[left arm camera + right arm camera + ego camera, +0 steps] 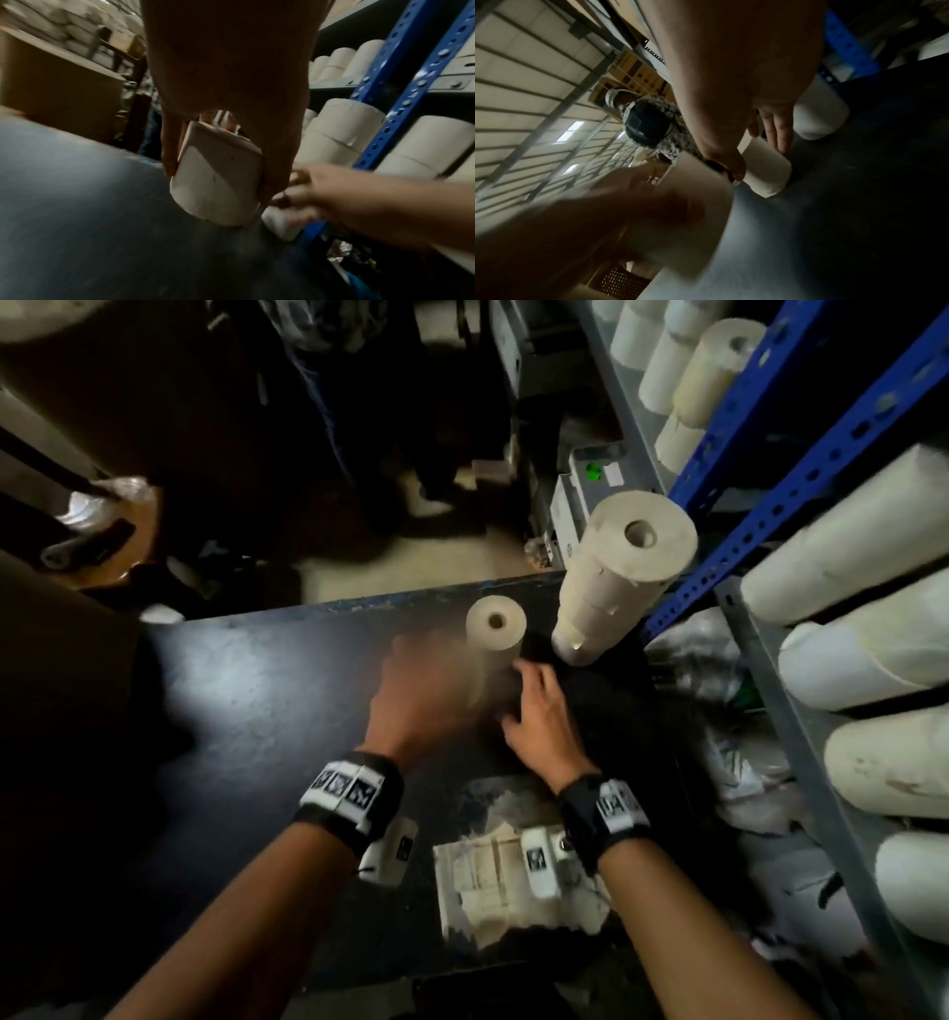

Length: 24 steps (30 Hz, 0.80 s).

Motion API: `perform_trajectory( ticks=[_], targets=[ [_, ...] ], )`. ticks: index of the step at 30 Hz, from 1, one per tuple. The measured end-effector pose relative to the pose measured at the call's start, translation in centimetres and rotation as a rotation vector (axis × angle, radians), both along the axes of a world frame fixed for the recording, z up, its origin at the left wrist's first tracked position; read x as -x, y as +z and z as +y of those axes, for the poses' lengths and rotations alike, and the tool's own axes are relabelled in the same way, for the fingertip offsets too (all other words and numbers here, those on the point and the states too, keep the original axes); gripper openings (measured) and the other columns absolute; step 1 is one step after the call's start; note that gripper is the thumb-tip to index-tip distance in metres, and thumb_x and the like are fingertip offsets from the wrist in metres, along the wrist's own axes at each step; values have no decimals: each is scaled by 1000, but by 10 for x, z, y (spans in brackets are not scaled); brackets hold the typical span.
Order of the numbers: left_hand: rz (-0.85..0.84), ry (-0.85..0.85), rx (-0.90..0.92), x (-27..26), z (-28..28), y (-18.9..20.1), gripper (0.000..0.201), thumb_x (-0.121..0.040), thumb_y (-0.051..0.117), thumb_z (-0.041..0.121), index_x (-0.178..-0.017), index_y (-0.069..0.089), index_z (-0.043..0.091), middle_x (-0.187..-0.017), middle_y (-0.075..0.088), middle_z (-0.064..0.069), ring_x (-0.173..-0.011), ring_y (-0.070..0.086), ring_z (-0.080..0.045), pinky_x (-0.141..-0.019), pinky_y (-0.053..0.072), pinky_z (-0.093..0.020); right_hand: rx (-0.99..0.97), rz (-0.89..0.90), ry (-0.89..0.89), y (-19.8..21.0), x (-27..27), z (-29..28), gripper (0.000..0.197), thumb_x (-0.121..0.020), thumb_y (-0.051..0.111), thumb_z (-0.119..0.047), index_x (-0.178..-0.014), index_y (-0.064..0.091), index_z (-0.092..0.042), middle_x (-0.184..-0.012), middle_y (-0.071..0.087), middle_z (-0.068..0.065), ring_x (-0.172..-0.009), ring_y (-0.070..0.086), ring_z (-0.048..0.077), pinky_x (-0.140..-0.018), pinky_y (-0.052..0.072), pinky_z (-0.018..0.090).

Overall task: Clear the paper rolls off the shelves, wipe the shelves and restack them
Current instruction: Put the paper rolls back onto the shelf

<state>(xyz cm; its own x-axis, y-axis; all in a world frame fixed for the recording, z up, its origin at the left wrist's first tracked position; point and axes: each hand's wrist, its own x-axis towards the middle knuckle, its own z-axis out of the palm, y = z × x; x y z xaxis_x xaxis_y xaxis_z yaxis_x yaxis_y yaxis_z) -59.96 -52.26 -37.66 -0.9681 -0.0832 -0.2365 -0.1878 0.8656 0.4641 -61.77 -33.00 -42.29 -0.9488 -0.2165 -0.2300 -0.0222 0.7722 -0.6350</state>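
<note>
Paper wound tight on a core, the short cream paper roll (495, 622) stands on end on the dark worktop (267, 690), just ahead of both hands. The left hand (426, 695) wraps its side: in the left wrist view its fingers (169, 148) curl down one flank and the thumb down the other, so it has a firm hold. The right hand (539, 716) lies beside it with fingers loosely spread; in the right wrist view its fingertips seem to touch the roll, but blur hides whether they grip.

Such a roll is likely light, stiff across its flat ends and slightly yielding on the wound face; dry paper gives good friction. The curved side, low and opposite the thumb, looks the best hold. The tall stack of cream paper rolls (616, 577), beyond the right hand, leans towards the blue slotted shelf post (801, 485) and could topple if knocked.
</note>
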Motion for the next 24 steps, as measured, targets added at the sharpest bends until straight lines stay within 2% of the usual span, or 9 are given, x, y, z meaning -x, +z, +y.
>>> perform_trajectory(
  ticks=[4, 5, 7, 9, 10, 12, 14, 17, 24],
  targets=[
    [-90, 60, 38, -49, -30, -21, 102, -63, 84, 66, -144, 36, 30, -132, 35, -5, -114, 55, -35, -81, 60, -55, -141, 58, 26, -6, 64, -39, 112, -74, 92, -38, -158, 25, -9, -162, 17, 23, -141, 35, 46, -119, 35, 47],
    [-114, 67, 40, -58, -35, -26, 102, -61, 83, 67, -144, 35, 30, -134, 34, -5, -114, 56, -36, -79, 60, -55, -180, 55, 37, -10, 77, -47, 120, -72, 93, -43, -160, 20, -9, -164, 12, 24, -144, 31, 48, -121, 31, 49],
    [-148, 75, 44, -73, -43, -33, 105, -61, 84, 64, -146, 33, 29, -148, 26, -8, -125, 52, -41, -81, 60, -58, -240, 27, 64, -16, 99, -60, 128, -70, 93, -47, -163, 14, -8, -166, 13, 24, -146, 28, 49, -121, 28, 50],
    [-173, 92, 61, -85, -48, -35, 106, -64, 88, 58, -148, 32, 28, -160, 16, -8, -133, 44, -43, -84, 59, -60, -302, 16, 72, -19, 110, -67, 119, -73, 91, -43, -161, 18, -8, -160, 25, 20, -139, 34, 48, -117, 34, 50],
    [-181, 92, 71, -90, -50, -36, 105, -65, 88, 58, -148, 31, 27, -159, 20, -7, -131, 44, -43, -83, 58, -59, -328, 27, 64, -19, 113, -68, 111, -75, 89, -38, -159, 24, -9, -155, 30, 18, -135, 38, 47, -113, 38, 49],
    [-184, 78, 85, -100, -52, -38, 103, -65, 86, 59, -147, 32, 27, -145, 34, -2, -119, 48, -39, -77, 58, -56, -354, 44, 54, -18, 111, -66, 97, -76, 88, -34, -152, 33, -9, -148, 36, 17, -130, 42, 45, -105, 45, 47],
    [-183, 68, 85, -108, -53, -41, 102, -64, 85, 59, -145, 33, 26, -136, 38, 1, -112, 48, -35, -74, 57, -54, -383, 57, 60, -14, 101, -63, 92, -74, 88, -37, -145, 38, -9, -144, 38, 17, -127, 45, 45, -102, 47, 47],
    [-193, 56, 73, -122, -52, -41, 103, -65, 86, 59, -147, 32, 27, -138, 36, 1, -113, 46, -33, -72, 57, -52, -405, 58, 66, -11, 66, -57, 90, -72, 89, -39, -142, 41, -10, -141, 40, 16, -125, 47, 44, -100, 48, 48],
    [-208, -5, 43, -159, -42, -27, 104, -68, 86, 59, -150, 29, 26, -142, 34, -1, -121, 44, -35, -78, 59, -53, -365, -22, 19, -7, -73, -37, 88, -68, 89, -45, -138, 42, -19, -134, 40, 8, -121, 49, 39, -84, 56, 48]
  ],
)
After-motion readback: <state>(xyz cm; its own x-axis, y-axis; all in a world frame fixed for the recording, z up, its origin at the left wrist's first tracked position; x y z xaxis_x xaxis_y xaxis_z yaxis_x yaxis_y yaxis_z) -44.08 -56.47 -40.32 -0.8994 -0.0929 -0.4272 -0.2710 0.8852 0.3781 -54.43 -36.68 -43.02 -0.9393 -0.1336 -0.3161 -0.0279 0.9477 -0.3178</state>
